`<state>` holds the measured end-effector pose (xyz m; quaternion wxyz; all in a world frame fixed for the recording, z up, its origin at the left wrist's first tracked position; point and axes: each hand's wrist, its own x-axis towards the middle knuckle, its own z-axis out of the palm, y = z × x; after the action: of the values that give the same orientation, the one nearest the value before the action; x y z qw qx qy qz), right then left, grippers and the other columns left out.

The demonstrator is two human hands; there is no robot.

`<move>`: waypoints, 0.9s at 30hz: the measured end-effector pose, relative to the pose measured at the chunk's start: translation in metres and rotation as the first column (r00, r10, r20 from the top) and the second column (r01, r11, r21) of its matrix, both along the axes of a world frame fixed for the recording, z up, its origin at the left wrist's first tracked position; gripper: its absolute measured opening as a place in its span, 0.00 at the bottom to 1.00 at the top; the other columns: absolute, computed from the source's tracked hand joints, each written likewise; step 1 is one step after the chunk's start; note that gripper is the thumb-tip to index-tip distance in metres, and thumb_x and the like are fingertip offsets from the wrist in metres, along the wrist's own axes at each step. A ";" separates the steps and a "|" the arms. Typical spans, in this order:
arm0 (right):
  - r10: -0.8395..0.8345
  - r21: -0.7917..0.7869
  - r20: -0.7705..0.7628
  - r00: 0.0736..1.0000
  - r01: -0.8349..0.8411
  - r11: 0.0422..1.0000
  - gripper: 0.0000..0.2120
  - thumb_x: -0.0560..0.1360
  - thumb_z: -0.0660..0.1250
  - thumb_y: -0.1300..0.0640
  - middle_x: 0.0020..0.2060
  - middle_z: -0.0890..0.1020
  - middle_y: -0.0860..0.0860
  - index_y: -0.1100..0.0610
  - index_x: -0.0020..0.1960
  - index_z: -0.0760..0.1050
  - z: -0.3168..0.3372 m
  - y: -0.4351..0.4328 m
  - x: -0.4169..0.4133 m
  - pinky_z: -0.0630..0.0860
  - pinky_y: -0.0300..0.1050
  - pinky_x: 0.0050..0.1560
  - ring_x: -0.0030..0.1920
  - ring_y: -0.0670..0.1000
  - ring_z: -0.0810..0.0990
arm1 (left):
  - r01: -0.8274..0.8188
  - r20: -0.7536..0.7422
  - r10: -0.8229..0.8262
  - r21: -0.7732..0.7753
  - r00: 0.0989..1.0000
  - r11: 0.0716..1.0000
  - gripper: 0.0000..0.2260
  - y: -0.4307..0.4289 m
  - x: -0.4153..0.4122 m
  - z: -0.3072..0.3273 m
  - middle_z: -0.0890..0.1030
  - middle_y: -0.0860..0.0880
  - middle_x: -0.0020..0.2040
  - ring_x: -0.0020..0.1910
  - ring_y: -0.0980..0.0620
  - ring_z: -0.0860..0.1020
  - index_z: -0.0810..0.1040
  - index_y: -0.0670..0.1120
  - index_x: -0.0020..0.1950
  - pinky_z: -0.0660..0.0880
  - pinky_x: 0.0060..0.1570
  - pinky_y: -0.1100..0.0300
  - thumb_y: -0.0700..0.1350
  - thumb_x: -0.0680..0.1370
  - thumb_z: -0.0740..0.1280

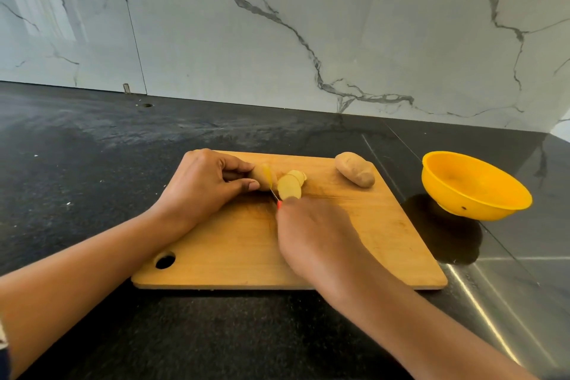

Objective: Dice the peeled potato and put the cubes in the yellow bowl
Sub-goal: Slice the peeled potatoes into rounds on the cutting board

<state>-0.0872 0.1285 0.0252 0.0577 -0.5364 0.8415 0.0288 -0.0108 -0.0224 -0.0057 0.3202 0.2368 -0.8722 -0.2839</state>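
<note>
A peeled potato (262,179) lies on the wooden cutting board (385,225), and my left hand (203,185) pinches it between thumb and fingers. Several cut slices (291,185) lean against each other just right of it. My right hand (311,237) grips a knife whose thin blade (272,190) stands in the potato between the uncut part and the slices; a bit of orange handle shows at my fingertips. The yellow bowl (475,185) sits tilted on the counter to the right of the board, with nothing visible inside.
An unpeeled brown potato (354,174) lies at the board's far right corner. The board has a hole (165,260) near its front left corner. The dark stone counter (92,148) runs back to a marble wall.
</note>
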 end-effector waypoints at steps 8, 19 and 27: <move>-0.023 -0.167 -0.079 0.997 0.009 0.986 0.10 0.84 0.50 0.52 0.33 0.65 0.45 0.53 0.58 0.68 -0.015 0.045 0.000 0.59 0.39 0.28 0.31 0.44 0.65 | 0.009 0.020 -0.011 0.096 1.000 0.995 0.11 -0.003 0.000 0.003 0.79 0.65 0.38 0.40 0.73 0.77 0.83 0.53 0.48 0.68 0.41 0.82 0.47 0.67 0.76; -0.082 -0.388 0.181 0.980 0.148 0.910 0.12 0.83 0.52 0.48 0.38 0.72 0.44 0.50 0.63 0.66 -0.004 0.034 -0.022 0.63 0.38 0.31 0.36 0.44 0.71 | 0.071 0.003 -0.072 0.177 0.997 0.982 0.11 -0.002 0.003 0.006 0.82 0.61 0.37 0.41 0.70 0.79 0.81 0.56 0.46 0.70 0.39 0.80 0.46 0.66 0.76; -0.103 -0.433 0.069 0.992 0.123 0.893 0.14 0.83 0.53 0.51 0.47 0.75 0.48 0.52 0.67 0.62 -0.016 0.018 -0.007 0.68 0.37 0.34 0.42 0.46 0.74 | 0.119 -0.031 -0.115 0.199 0.993 0.973 0.11 -0.001 0.003 0.006 0.80 0.67 0.32 0.38 0.70 0.79 0.80 0.58 0.42 0.70 0.39 0.80 0.43 0.67 0.76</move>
<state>-0.0940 0.1460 0.0092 -0.0438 -0.4864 0.8547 -0.1758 -0.0080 -0.0230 0.0000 0.2857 0.2134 -0.8485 -0.3911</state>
